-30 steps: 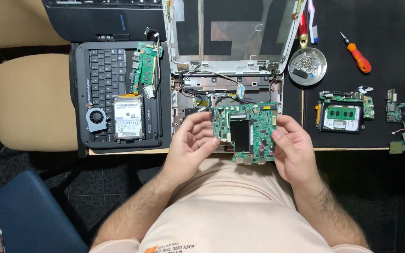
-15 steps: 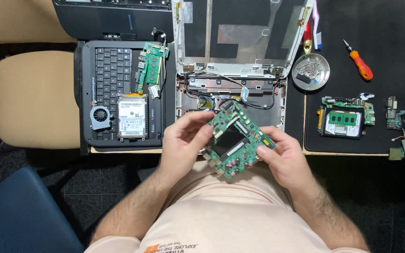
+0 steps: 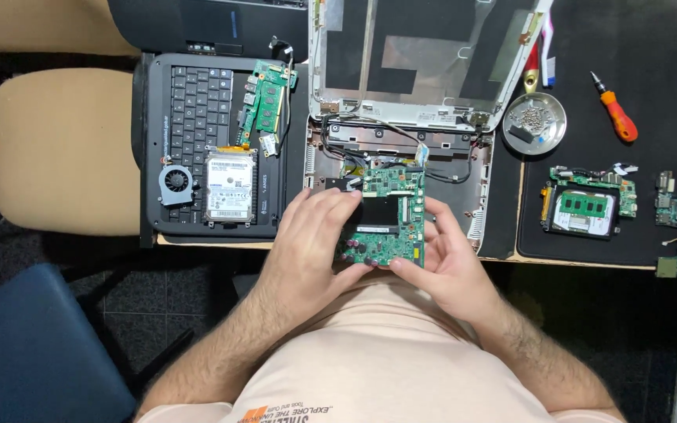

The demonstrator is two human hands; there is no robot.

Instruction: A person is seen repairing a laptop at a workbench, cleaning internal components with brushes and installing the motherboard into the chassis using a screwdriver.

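Opened laptop chassis [image 3: 401, 160] sits just behind the green circuit board [image 3: 383, 215]; screw dish [image 3: 533, 123], orange screwdriver [image 3: 614, 117] off right, hard drive [image 3: 229, 186] and fan [image 3: 175, 185] on a keyboard [image 3: 193, 117] left (nothing blocks the board). Board held at the desk edge, long axis running away from the body. Left hand [image 3: 311, 247] and right hand [image 3: 448, 262] fingers clamp its side edges.

There is one view only, from a camera on the person's head, looking almost straight down over the chest. It sits close above the left hand [image 3: 315, 243] and right hand [image 3: 444, 262], which meet near the frame's centre. Beyond the fingers the table [image 3: 589, 254] runs away to the top edge; nearer than the wrists, probably floor, though it is dim.
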